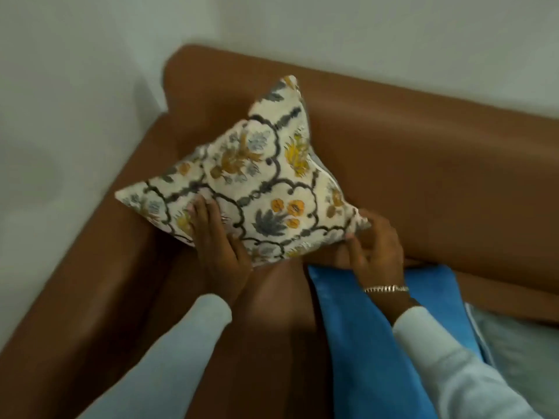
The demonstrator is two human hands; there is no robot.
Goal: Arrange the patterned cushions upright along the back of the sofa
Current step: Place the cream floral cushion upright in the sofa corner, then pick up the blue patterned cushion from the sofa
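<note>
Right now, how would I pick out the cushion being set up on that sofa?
Find the brown leather sofa in the white-walled corner. Leaning against its backrest, gripped by the left hand and right hand, is the patterned cushion: cream with grey scrolls and yellow flowers, unlike the plain blue cushion beside it.

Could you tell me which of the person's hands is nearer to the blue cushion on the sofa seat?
Right. The right hand pinches the patterned cushion's corner just above the blue cushion; the left hand grips the opposite side, farther away.
</note>
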